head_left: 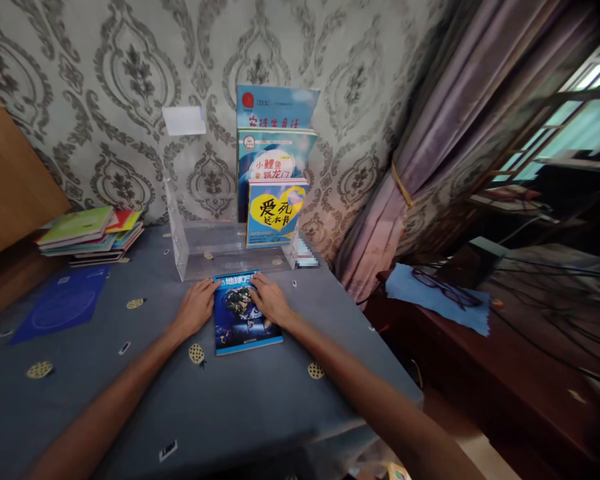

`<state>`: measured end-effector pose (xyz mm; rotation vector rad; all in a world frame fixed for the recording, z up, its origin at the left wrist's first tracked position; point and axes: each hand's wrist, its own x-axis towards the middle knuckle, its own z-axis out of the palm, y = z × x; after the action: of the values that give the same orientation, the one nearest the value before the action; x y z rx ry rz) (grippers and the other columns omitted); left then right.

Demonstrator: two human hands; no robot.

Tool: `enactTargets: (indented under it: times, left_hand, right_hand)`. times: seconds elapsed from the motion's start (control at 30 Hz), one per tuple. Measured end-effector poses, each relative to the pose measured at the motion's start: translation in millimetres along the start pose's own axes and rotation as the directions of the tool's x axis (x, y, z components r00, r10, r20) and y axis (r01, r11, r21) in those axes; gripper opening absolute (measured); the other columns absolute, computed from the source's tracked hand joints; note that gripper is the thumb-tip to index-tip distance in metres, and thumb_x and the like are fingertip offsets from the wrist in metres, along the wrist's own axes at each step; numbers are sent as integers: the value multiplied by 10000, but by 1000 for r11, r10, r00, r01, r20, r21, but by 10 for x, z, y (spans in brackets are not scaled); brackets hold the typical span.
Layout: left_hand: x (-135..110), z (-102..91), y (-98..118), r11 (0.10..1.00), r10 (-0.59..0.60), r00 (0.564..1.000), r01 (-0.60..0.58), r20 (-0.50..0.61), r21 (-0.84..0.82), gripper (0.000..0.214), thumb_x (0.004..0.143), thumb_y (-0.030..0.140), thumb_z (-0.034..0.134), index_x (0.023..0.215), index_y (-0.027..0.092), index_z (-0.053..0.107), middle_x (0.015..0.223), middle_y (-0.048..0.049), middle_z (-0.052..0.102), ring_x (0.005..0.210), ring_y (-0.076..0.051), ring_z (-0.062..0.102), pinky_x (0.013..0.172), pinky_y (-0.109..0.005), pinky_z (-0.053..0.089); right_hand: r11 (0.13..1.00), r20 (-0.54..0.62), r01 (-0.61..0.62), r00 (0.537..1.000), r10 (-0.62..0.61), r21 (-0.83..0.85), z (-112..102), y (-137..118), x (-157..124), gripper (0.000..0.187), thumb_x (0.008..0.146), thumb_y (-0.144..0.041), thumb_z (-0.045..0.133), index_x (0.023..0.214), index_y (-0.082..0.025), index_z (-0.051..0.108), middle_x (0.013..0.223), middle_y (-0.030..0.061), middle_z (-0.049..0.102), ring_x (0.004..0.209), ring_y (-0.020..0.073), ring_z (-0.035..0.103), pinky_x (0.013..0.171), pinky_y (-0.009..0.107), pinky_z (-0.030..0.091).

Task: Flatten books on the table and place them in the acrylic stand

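A dark blue book (240, 320) with a picture of the earth on its cover lies before me, in front of a clear acrylic book stand (180, 250). Its upper left edge is held by my left hand (198, 305), fingers bent over the rim. My right hand (271, 300) grips the upper right side, with fingertips over the cover. On the stand's right half, a blue book with a yellow heart (275, 217) is in front. Behind it rise a teal book (275, 150) and a taller light blue book (280, 107).
A pile of thin books (87, 230) and a blue folder-like sheet (63, 300) are at the left on the patterned tablecloth (145, 387). Glasses (445, 288) rest on a blue cloth (405, 287) to the right, near loose cables. A curtain (410, 147) hangs behind.
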<state>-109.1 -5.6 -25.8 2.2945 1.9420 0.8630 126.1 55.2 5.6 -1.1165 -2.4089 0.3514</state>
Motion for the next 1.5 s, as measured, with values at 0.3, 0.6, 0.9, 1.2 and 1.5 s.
enactTargets:
  times: [0.3,0.6,0.9,1.2,1.5]
  left_hand:
    - [69,8,136,788,-284,958,215,-31,-576,423,825,283,623,1240,209,645,1317,-118,658,1201,-307,626,1086,-508,442]
    - [49,-68,505,-76,-368,813,457,451,-886,405,689,214,815,1063,144,676,985,-91,771,871,-239,744,747,-327,615]
    - [75,-230,596,-171,-363,822,405,440,-898,243,786,216,757,1018,163,705,930,-58,781,869,-216,754,785,-309,625]
    - [73,-261,500,-191,-508,742,399,438,-897,147,853,258,692,969,168,694,887,-45,784,843,-213,756,775,-333,628]
    - [265,-385,192,141,-316,769,618,556,-774,330,761,410,742,1009,194,710,865,-66,778,771,-252,738,733,-375,598]
  right_hand:
    - [999,-56,20,998,-18,30,126,101,-41,343,974,-228,488,1285,-162,617,1400,147,584,1366,253,496,1133,426,417]
    - [995,-87,4,996,5,95,170,131,-67,381,992,-263,443,1337,-169,572,1447,158,536,1383,253,475,1154,441,391]
    - [920,-190,-120,961,202,373,148,129,-81,537,1019,-381,343,1516,-177,362,1387,158,594,1301,284,546,1089,487,441]
    - [370,43,-170,944,328,913,109,-168,-138,565,897,-644,504,1291,-247,585,1154,55,725,1078,251,675,943,413,546]
    - [114,140,-184,937,320,976,-38,-168,-104,514,724,-488,752,1143,-219,625,607,-69,576,488,118,529,465,230,456]
